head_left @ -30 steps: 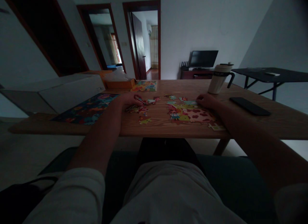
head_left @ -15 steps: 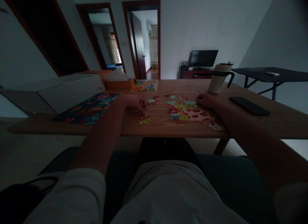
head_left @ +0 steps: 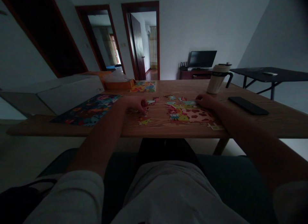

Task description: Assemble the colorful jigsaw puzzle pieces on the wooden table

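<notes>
While the room is lying dim, the wooden table is stretching from left to right, carrying a dark finished puzzle board at the near left and a pale tumbler and a black phone at the far right. Just right of centre the half-built puzzle is lying flat, its long axis running left to right along the near edge. The right hand is resting on its far edge, fingers curled down on the pieces; whether it is pinching one I cannot tell. The left hand is sitting among the loose pieces left of the puzzle, fingertips bent onto a reddish piece, though the gloom is hiding whether they are gripping it. A stray piece is lying alone closer to the near edge, pointing nowhere clear. As I judge it, a forearm sweeping sideways could be knocking that piece, or another small one beside the right wrist, off the table.
</notes>
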Available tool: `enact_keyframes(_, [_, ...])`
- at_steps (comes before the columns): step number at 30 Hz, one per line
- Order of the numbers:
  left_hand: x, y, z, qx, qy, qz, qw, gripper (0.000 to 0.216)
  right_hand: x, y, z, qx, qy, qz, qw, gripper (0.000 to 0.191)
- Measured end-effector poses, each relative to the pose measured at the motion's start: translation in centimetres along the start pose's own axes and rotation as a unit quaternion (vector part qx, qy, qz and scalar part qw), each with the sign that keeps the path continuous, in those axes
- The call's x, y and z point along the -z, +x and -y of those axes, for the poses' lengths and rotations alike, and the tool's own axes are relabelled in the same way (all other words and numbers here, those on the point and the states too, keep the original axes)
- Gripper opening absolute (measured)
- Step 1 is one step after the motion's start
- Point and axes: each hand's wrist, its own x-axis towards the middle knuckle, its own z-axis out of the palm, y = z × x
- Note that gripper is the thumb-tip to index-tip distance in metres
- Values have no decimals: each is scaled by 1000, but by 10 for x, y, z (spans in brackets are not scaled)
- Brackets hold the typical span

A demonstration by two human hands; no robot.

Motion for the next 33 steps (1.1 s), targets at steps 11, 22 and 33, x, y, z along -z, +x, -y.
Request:
enact_keyframes(11, [-34,28,-31,-118,-47,-154,980,54,-2,2,-3,12,-7,-11,1000,20])
enact_keyframes(22, [-47,34,-49,-176,2,-154,972,55,-4,4,-6,12,7,-6,1000,20])
enact_keyframes(33, [-51,38,-55,-195,75,-135,969,54,-3,4,-5,8,-2,-5,1000,20])
